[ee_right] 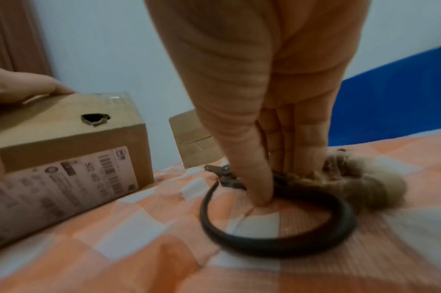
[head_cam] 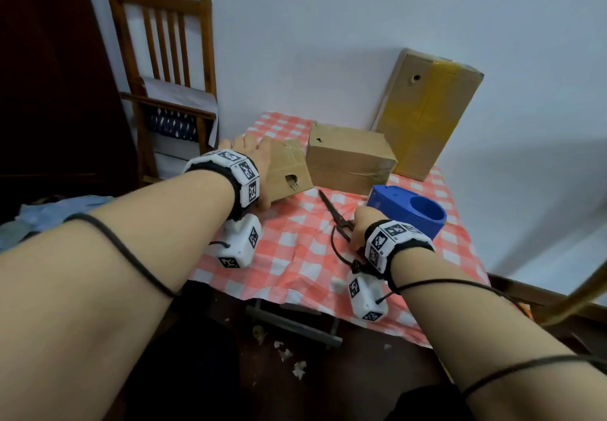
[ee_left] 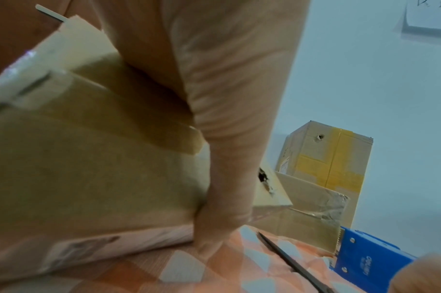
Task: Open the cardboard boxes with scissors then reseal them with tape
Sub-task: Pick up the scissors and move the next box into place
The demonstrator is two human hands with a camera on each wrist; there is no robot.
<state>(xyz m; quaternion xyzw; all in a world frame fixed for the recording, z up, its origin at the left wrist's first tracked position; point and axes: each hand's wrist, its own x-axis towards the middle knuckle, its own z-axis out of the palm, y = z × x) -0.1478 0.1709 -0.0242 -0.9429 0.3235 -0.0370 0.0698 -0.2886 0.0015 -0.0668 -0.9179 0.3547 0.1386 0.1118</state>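
The left hand (head_cam: 254, 157) gripped the small cardboard box (head_cam: 289, 171), tilted, at the bench's (head_cam: 289, 256) left rear on the checked cloth. The right hand (head_cam: 363, 223) had its fingers in the black loop handles of the scissors (head_cam: 333, 212). Their slim metal blades lay flat, pointing away toward the middle box (head_cam: 348, 157), with the blue plastic tape dispenser (head_cam: 407, 207) just right.

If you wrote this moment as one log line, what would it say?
left hand: holds small cardboard box | right hand: on scissors handles, table | tape dispenser: untouched
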